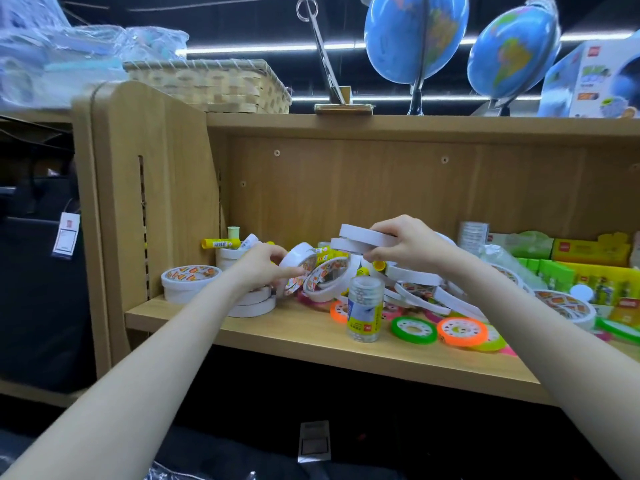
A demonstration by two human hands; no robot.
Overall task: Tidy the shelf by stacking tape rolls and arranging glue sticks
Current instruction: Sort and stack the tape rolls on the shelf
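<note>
My right hand [405, 245] grips two thin white tape rolls [363, 239], held flat above a jumbled heap of white tape rolls [415, 282] on the wooden shelf [277, 336]. My left hand [265, 268] pinches a tilted white tape roll [298, 268] at the heap's left edge. A low stack of white rolls [254, 303] lies under my left wrist. A wide white roll [190, 282] stands at the far left. A yellow glue stick [220, 243] lies on a back stack of rolls [228, 259].
A clear tube of small tape rolls [365, 308] stands at the shelf's front. Green and orange tape discs [436, 329] lie beside it. Green and yellow boxes [581, 268] fill the right side. Globes [415, 39] and a woven basket [214, 84] sit on top.
</note>
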